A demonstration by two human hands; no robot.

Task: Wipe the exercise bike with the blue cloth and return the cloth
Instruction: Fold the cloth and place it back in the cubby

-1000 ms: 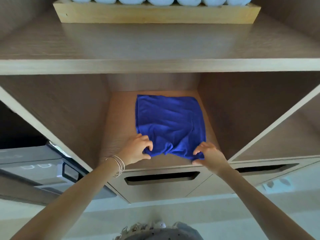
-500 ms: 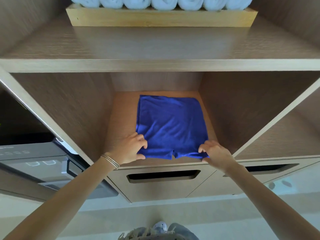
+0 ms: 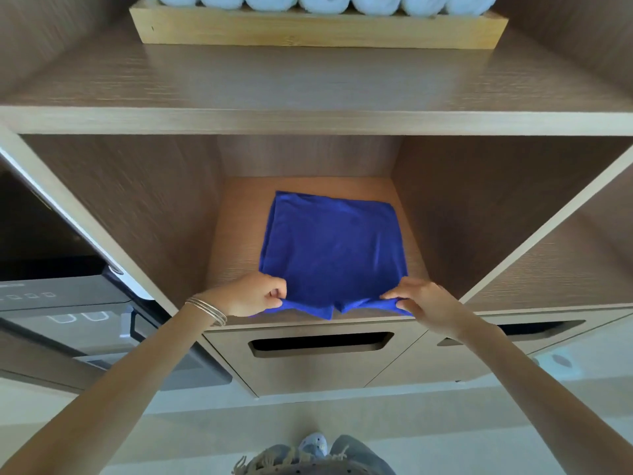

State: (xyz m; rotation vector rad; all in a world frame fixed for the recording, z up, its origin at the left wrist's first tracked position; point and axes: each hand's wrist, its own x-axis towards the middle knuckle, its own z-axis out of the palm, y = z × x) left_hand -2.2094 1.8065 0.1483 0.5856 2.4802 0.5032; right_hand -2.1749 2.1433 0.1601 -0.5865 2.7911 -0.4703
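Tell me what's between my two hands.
The near edge of the blue cloth, its corners pinched by the left hand and right hand; head view.

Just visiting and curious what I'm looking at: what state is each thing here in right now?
blue cloth: lies flat in the cubby, near edge bunched up.
left hand: pinches the cloth's near left corner.
right hand: pinches the cloth's near right corner.
white towels: rolled, lined up in the wooden tray on the upper shelf.
drawer: shut, below the cubby.
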